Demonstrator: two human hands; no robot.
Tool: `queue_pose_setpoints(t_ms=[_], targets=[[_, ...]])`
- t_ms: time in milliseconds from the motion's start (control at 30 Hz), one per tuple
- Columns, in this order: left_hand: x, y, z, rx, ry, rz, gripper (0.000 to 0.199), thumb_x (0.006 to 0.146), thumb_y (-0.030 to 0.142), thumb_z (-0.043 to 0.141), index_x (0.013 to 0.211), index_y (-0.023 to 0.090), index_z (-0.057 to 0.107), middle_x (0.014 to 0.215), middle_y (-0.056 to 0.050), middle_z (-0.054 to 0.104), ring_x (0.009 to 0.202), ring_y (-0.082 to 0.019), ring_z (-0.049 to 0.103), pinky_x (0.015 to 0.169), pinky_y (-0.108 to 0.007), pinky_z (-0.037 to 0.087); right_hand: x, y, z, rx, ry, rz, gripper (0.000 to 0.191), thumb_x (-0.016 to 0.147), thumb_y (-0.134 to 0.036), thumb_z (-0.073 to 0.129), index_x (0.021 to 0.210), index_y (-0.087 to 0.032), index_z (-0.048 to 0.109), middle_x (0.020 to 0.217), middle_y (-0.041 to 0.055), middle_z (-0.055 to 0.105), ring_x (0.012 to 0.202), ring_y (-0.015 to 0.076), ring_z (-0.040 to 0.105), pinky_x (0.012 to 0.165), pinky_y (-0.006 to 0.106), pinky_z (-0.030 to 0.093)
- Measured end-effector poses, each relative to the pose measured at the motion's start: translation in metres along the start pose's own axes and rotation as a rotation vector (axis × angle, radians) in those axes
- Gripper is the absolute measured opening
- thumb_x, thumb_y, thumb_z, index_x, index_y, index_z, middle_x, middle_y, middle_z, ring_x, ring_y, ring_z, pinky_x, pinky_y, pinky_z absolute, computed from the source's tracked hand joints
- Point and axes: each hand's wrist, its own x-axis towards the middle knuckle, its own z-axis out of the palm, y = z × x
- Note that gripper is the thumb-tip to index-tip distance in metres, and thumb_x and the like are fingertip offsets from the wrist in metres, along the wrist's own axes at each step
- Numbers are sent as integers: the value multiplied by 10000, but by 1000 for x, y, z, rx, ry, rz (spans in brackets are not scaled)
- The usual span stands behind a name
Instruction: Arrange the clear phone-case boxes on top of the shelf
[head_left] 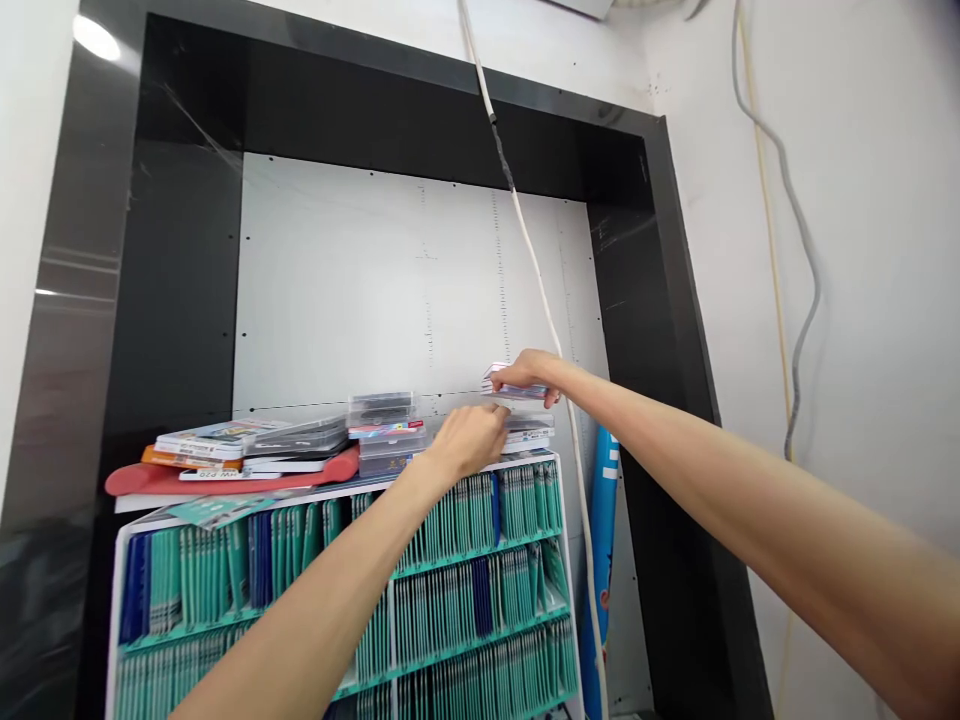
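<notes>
Up at the right end of the shelf top (330,492), the right hand (529,372) has its fingers clamped on a few flat cases (510,388) above one small stack (527,436), best lifted level, while the left hand (466,440), fingers curled, steadies that stack beside two more piles.

both arms are bare from the frame edge to the wrists, with no sleeves showing. the left hand (466,440) and right hand (531,372) wear no gloves, rings or watch.
</notes>
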Motion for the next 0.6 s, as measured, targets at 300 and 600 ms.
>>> queue_pose_setpoints(t_ms=[300, 600], targets=[[-132, 17, -58, 206, 293, 226, 340, 974, 184, 481, 1285, 107, 594, 1261, -149, 708, 1100, -290, 704, 718, -376, 645, -3, 16, -9, 24, 7, -20, 368, 974, -373, 628, 1284, -178, 591, 1281, 100, 626, 1044, 248, 665, 862, 451, 583], [-279, 64, -63, 228, 177, 242, 516, 1031, 324, 287, 1440, 64, 463, 1317, -182, 666, 1236, -301, 629, 829, -391, 655, 12, 10, 42, -88, 4, -94, 363, 976, -420, 612, 1250, -182, 614, 1281, 101, 631, 1036, 247, 665, 853, 433, 586]])
